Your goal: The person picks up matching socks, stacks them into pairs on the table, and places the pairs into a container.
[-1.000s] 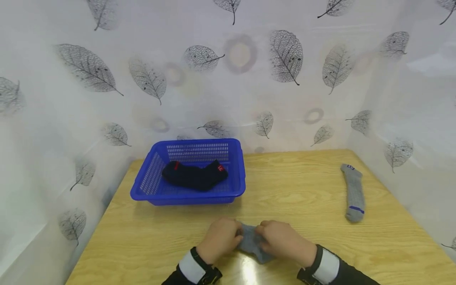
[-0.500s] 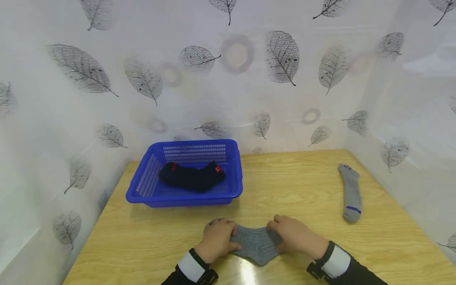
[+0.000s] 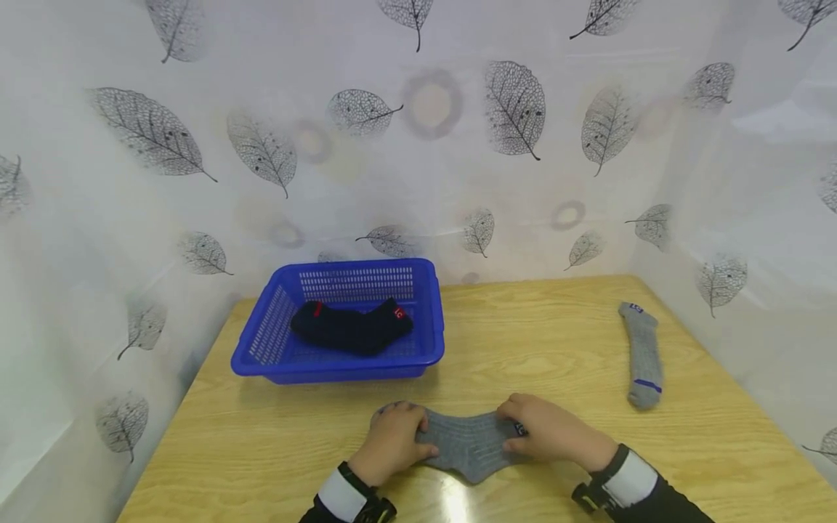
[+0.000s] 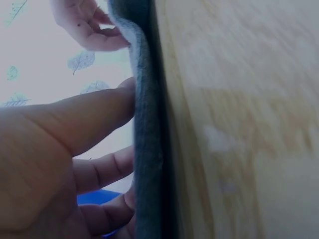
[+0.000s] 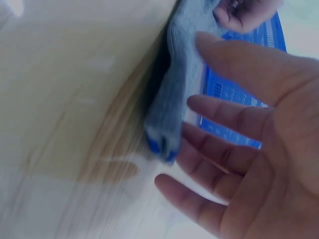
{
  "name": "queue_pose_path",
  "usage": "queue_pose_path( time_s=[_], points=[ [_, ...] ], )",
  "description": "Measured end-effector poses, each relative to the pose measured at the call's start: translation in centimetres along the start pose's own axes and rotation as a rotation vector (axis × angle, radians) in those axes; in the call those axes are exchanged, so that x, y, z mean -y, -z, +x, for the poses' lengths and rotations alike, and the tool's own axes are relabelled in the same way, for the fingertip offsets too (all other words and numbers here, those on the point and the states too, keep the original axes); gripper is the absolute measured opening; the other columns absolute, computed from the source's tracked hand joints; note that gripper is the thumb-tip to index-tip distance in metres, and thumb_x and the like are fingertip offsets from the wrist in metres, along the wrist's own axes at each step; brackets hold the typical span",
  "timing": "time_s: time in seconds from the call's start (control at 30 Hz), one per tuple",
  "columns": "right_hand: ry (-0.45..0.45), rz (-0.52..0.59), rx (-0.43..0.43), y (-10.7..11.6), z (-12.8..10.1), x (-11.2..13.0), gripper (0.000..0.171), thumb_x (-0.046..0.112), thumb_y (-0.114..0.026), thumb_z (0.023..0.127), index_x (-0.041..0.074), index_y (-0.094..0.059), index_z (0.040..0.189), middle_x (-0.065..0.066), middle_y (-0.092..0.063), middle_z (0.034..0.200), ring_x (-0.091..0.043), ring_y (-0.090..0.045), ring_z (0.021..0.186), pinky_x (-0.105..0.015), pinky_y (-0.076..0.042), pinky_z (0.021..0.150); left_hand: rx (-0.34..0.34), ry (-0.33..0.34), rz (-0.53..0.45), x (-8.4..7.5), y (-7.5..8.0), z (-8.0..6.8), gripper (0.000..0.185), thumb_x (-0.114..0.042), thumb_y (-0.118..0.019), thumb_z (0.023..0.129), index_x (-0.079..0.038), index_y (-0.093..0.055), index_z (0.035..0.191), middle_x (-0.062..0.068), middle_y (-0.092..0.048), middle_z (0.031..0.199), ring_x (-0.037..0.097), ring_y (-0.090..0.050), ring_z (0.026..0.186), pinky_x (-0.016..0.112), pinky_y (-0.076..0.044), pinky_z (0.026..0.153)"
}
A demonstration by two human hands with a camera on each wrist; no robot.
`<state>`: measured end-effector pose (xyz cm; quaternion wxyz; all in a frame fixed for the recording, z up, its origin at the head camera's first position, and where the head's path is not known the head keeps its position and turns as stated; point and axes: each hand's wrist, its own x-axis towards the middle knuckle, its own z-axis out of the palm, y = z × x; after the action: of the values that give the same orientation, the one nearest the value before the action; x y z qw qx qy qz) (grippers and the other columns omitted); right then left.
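A grey sock lies stretched out sideways near the front of the wooden table. On its left end rests my left hand. In the left wrist view the thumb and fingertips press against the face of the sock without curling round it. My right hand is over the other end, where a dark mark shows beside the fingers. The right wrist view has this hand with its fingers spread and nearly straight, tips at the sock, whose blue-marked cuff end faces the camera.
A blue plastic basket stands at the back left, holding dark socks with red marks. Another grey sock with blue marks lies toward the right edge of the wooden table. Leaf-patterned sheeting rises behind and at both sides.
My hands have moved apart, and the sock between them has gone from bunched up to spread flat. Its dark mark now shows near my right fingers.
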<state>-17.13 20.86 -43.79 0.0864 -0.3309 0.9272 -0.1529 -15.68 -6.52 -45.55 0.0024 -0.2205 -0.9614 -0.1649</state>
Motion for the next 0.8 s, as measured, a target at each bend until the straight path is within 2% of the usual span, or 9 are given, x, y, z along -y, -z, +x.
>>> queue_pose_path(
  time_s=[0.1, 0.3, 0.4, 0.5, 0.6, 0.7, 0.8],
  points=[
    [-0.048, 0.056, -0.054, 0.9, -0.6, -1.1, 0.033, 0.031, -0.064, 0.08, 0.009, -0.06, 0.104, 0.002, -0.057, 0.097, -0.015, -0.055, 0.085, -0.032, -0.046, 0.07, -0.036, -0.042, -0.029, 0.3, 0.3, -0.2, 0.032, -0.043, -0.073, 0.065, -0.02, -0.053, 0.073, -0.009, -0.05, 0.075, 0.016, -0.051, 0.075, 0.035, -0.04, 0.065],
    [-0.364, 0.134, -0.182, 2.7, -1.8, -5.7, 0.027, 0.024, -0.06, 0.084, 0.005, -0.06, 0.102, -0.01, -0.059, 0.099, -0.024, -0.056, 0.083, -0.037, -0.046, 0.065, -0.057, -0.07, -0.081, 0.9, 0.5, -0.5, 0.026, -0.038, -0.073, 0.068, -0.017, -0.059, 0.076, -0.009, -0.051, 0.074, 0.009, -0.049, 0.07, 0.026, -0.041, 0.063],
    [-0.467, 0.139, -0.226, 3.4, -3.0, -8.6, 0.029, 0.024, -0.056, 0.086, 0.002, -0.059, 0.104, -0.018, -0.057, 0.102, -0.03, -0.055, 0.085, -0.04, -0.045, 0.064, -0.064, -0.064, -0.097, 1.0, 0.6, -0.7, 0.025, -0.036, -0.073, 0.068, -0.017, -0.06, 0.076, -0.009, -0.051, 0.074, 0.008, -0.049, 0.07, 0.026, -0.041, 0.063],
    [-0.531, 0.122, -0.272, 4.0, -4.3, -11.1, 0.032, 0.022, -0.051, 0.088, -0.004, -0.057, 0.104, -0.027, -0.053, 0.103, -0.038, -0.053, 0.088, -0.046, -0.043, 0.066, -0.062, -0.058, -0.092, 1.0, 0.7, -0.7, 0.023, -0.035, -0.072, 0.069, -0.017, -0.06, 0.077, -0.009, -0.051, 0.075, 0.008, -0.049, 0.07, 0.027, -0.042, 0.063],
    [-0.574, 0.079, -0.318, 4.5, -5.4, -12.6, 0.033, 0.019, -0.051, 0.087, -0.009, -0.056, 0.103, -0.03, -0.053, 0.1, -0.04, -0.052, 0.086, -0.049, -0.041, 0.067, -0.057, -0.056, -0.081, 0.9, 0.7, -0.6, 0.022, -0.036, -0.071, 0.07, -0.018, -0.061, 0.077, -0.009, -0.051, 0.075, 0.009, -0.051, 0.072, 0.028, -0.042, 0.065],
    [-0.609, 0.034, -0.332, 4.6, -6.1, -13.4, 0.032, 0.017, -0.052, 0.084, -0.011, -0.056, 0.099, -0.03, -0.055, 0.095, -0.042, -0.052, 0.083, -0.05, -0.041, 0.066, -0.051, -0.052, -0.08, 0.6, 0.8, -0.5, 0.021, -0.036, -0.07, 0.071, -0.019, -0.061, 0.078, -0.01, -0.052, 0.076, 0.011, -0.052, 0.075, 0.029, -0.043, 0.067],
    [-0.627, 0.004, -0.31, 4.5, -6.3, -13.7, 0.029, 0.015, -0.051, 0.082, -0.011, -0.057, 0.095, -0.029, -0.056, 0.091, -0.044, -0.052, 0.082, -0.05, -0.041, 0.065, -0.046, -0.055, -0.083, 0.5, 0.9, -0.5, 0.021, -0.036, -0.07, 0.072, -0.019, -0.061, 0.078, -0.009, -0.052, 0.077, 0.012, -0.052, 0.076, 0.029, -0.043, 0.068]
  ],
)
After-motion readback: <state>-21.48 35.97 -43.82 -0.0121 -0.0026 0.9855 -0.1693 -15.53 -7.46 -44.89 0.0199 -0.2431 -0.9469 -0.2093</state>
